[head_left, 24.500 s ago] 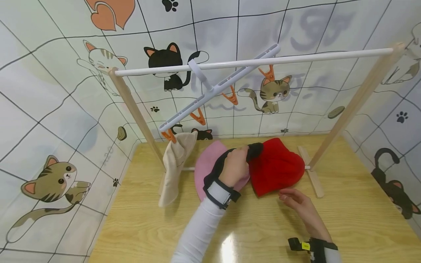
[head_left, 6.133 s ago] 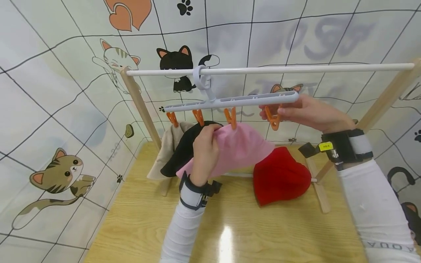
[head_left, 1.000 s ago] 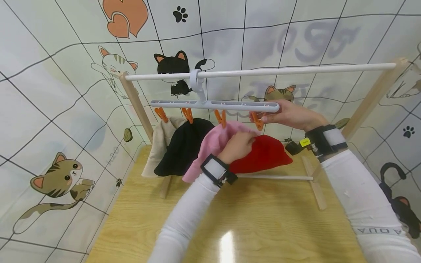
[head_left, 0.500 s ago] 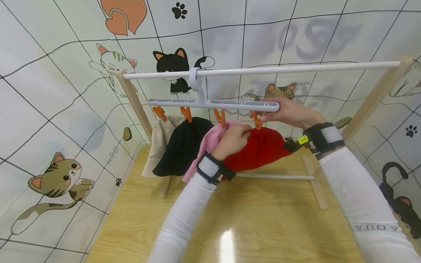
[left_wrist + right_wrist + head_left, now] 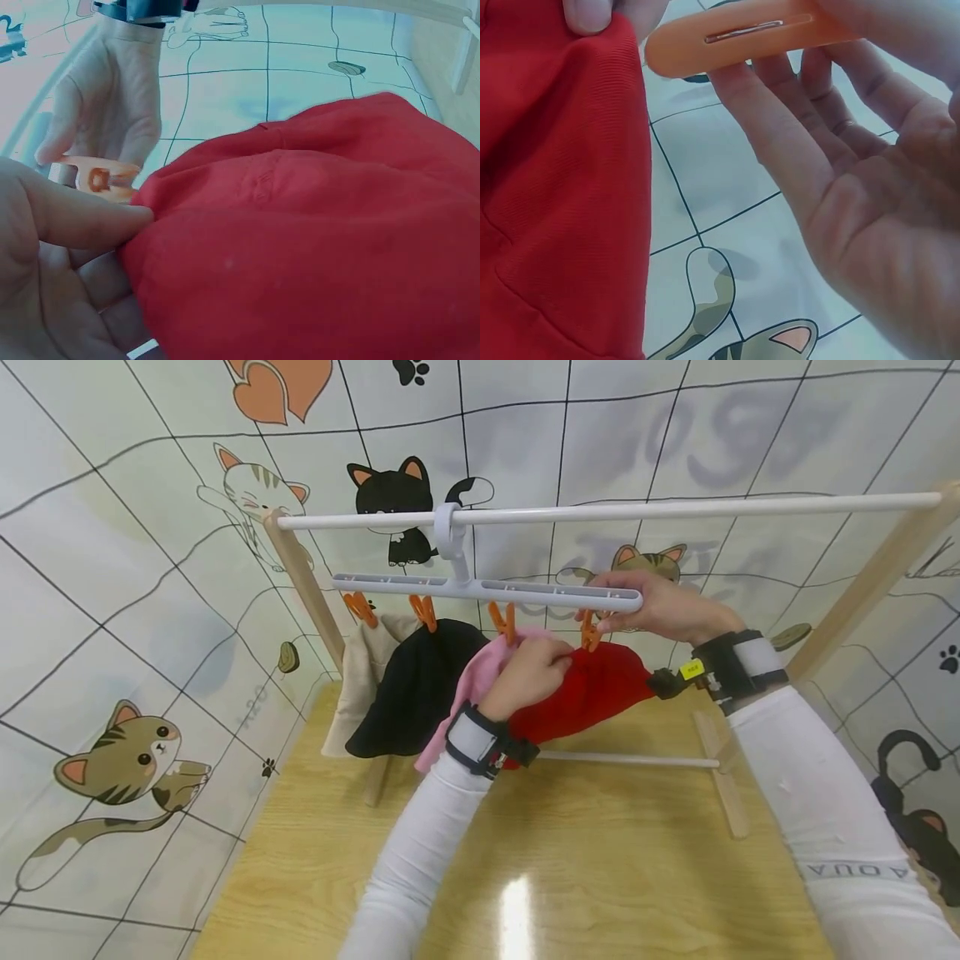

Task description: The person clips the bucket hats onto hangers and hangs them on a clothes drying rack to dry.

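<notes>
My left hand (image 5: pixel 546 658) grips the edge of a red hat (image 5: pixel 600 689) and holds it up just under the fourth orange clip (image 5: pixel 590 633) of a white hanger (image 5: pixel 487 587). My right hand (image 5: pixel 603 617) pinches that clip between thumb and fingers. In the left wrist view the thumb (image 5: pixel 82 217) presses the red hat (image 5: pixel 322 240) beside the orange clip (image 5: pixel 97 180). In the right wrist view the orange clip (image 5: pixel 742 34) lies across my fingers (image 5: pixel 795 142), right of the red hat (image 5: pixel 555 210).
The hanger hooks over a white rail (image 5: pixel 675 510) on wooden posts (image 5: pixel 862 593). A beige hat (image 5: pixel 360 672), a black hat (image 5: pixel 416 689) and a pink hat (image 5: pixel 480 681) hang from the other clips. Below lies the wooden table (image 5: pixel 600 860), with cat-patterned walls around.
Over the last second my left hand has raised the red hat's edge up to the fourth clip. Earlier the black and pink hats went onto the hanger and the red hat left the table.
</notes>
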Demonstrator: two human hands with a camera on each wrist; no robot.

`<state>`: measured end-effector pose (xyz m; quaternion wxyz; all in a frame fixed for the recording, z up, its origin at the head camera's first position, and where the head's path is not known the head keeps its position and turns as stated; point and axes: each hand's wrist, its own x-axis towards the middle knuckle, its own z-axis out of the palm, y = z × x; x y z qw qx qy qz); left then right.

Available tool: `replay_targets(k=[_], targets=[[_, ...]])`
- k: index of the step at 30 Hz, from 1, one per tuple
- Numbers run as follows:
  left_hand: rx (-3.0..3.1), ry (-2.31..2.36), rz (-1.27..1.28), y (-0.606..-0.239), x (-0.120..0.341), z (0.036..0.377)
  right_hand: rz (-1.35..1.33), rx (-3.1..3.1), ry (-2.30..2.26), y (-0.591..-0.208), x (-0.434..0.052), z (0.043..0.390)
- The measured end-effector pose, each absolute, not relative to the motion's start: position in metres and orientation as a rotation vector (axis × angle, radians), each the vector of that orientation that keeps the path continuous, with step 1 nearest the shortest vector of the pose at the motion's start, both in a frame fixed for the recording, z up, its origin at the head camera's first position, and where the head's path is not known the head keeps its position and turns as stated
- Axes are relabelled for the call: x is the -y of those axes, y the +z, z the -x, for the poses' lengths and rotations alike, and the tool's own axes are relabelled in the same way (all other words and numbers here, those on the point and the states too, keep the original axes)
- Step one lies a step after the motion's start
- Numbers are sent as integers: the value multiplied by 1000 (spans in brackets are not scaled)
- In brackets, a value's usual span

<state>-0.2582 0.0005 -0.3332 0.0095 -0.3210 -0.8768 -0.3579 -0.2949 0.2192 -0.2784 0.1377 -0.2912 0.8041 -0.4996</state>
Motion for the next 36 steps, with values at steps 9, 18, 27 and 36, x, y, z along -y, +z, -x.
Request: replay_targets(k=[9,18,27,36], targets=[[2712,-1202,1017,-324,-2,251,902,-2231,-1526,-279,-222,300],[2657,-1256,1005,-321,-5,244,948,-2113,-1580,-284,-233,306],[2640,-1228,1014,-313,-7,236,1015,-1870,-1694,-291,-240,308],[2611,-1299,975,-325,-11,232,899,-1982,-1688,-303,-240,303]])
